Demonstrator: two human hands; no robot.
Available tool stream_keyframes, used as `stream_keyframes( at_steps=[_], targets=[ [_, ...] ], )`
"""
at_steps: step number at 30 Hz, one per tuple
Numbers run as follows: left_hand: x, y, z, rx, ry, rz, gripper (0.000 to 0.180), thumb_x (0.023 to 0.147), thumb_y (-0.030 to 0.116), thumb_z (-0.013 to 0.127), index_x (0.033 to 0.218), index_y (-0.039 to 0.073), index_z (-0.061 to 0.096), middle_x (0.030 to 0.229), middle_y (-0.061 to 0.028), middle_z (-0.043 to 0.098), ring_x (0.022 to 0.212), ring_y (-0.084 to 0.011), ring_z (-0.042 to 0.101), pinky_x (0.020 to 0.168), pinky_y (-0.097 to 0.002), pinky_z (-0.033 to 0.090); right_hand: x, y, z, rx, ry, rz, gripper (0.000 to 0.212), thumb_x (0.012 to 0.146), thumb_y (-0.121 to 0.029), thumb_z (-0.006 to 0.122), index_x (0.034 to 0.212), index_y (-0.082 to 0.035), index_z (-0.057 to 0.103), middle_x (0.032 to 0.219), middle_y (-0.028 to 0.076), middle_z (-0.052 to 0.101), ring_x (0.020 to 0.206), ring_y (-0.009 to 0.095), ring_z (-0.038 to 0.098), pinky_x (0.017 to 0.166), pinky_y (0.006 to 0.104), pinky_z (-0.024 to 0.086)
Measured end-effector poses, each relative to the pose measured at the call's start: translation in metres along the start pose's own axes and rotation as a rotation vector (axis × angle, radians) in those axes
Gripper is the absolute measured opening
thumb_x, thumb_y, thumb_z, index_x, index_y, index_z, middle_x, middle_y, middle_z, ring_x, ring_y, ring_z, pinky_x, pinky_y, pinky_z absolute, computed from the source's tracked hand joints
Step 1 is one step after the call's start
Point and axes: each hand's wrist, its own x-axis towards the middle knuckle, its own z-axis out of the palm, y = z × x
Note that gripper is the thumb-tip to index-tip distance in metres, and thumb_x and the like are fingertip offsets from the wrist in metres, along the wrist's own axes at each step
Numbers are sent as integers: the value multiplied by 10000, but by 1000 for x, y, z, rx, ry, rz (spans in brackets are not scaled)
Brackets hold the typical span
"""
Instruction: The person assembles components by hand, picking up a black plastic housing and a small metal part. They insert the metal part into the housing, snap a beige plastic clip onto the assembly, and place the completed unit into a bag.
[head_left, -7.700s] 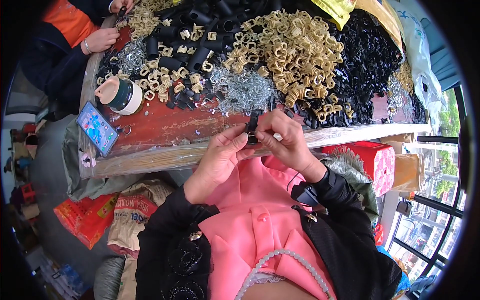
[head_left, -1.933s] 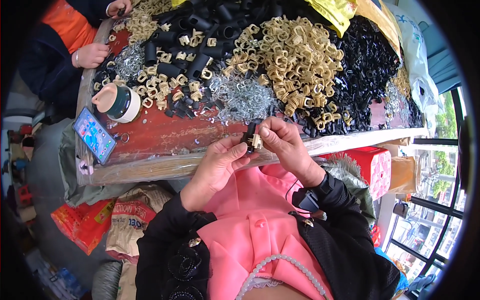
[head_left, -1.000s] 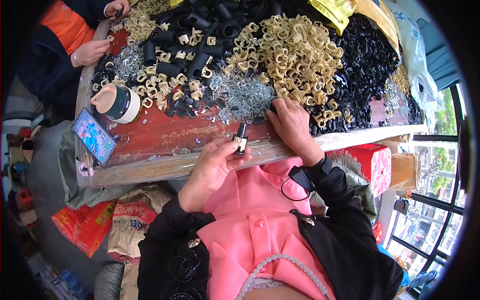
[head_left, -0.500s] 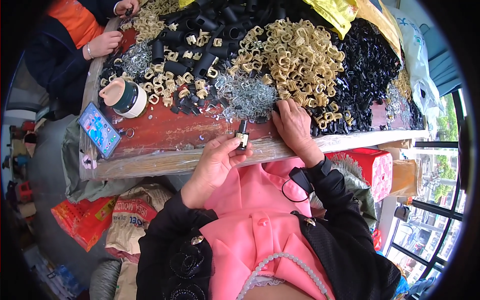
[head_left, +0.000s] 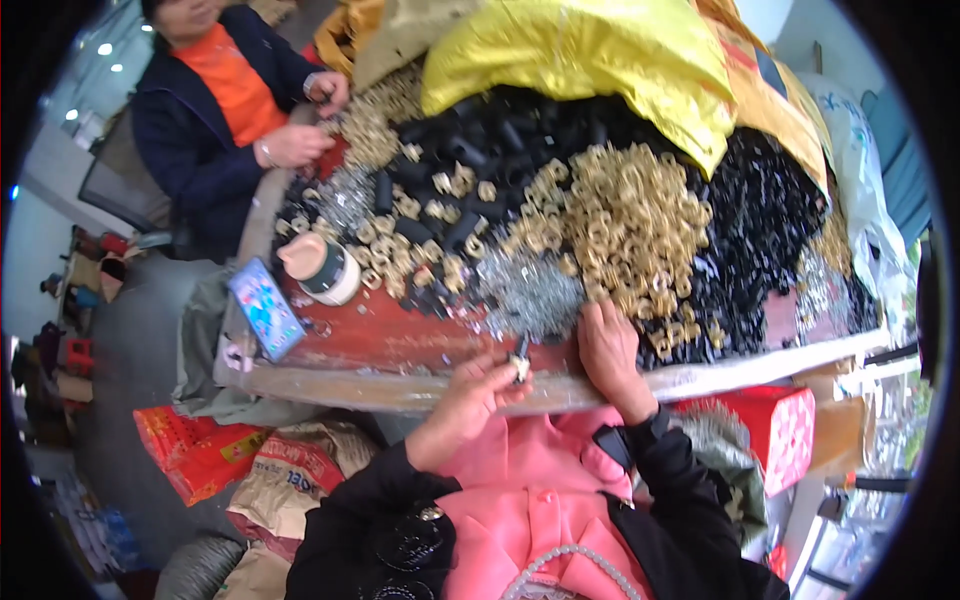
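Just on the near side of the silver clip pile (head_left: 525, 292), above the red worktop's (head_left: 390, 340) front edge, the fingers of the left hand (head_left: 465, 400) pinch a small black-and-beige fitting (head_left: 519, 366); we judge it at least partly joined. The right hand (head_left: 609, 345) reaches the pile's right edge, fingers bent; we cannot tell whether they grip anything. To the pile's right, heaped beige clips (head_left: 640, 215) remain loose.

Printed lettering on tan sack (head_left: 300, 488) and white bag (head_left: 870, 190).
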Motion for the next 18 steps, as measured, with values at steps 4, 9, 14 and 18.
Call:
stream_keyframes(
  at_steps=[4, 9, 14, 18],
  targets=[
    [-2, -5, -1, 19, 34, -37, 211, 813, 82, 479, 999, -16, 500, 894, -131, 578, 759, -189, 587, 650, -263, 494, -5, 1, -1, 66, 43, -10, 67, 725, -87, 495, 749, -60, 439, 702, 112, 478, 631, 280, 499, 549, 371, 402],
    [-3, -7, 3, 41, 66, -14, 211, 813, 76, 478, 1002, -14, 503, 906, -128, 577, 783, -186, 584, 667, -259, 489, -6, 2, -7, 178, -32, -11, 48, 749, -75, 492, 768, -47, 458, 676, 124, 484, 611, 296, 495, 541, 380, 394],
    [-3, -8, 6, 86, 122, 41, 218, 815, 83, 483, 1010, -12, 499, 916, -119, 576, 798, -178, 581, 682, -247, 481, -4, -2, -16, 268, -10, -119, 41, 745, -67, 496, 772, -40, 481, 677, 127, 482, 612, 299, 493, 545, 379, 391],
    [-2, -10, 7, 100, 133, 67, 205, 826, 110, 491, 995, -3, 512, 907, -81, 574, 776, -140, 576, 665, -209, 470, -5, -4, -17, 333, -24, -194, 55, 739, -57, 502, 789, -34, 500, 675, 131, 486, 611, 301, 491, 547, 380, 389]
  ],
)
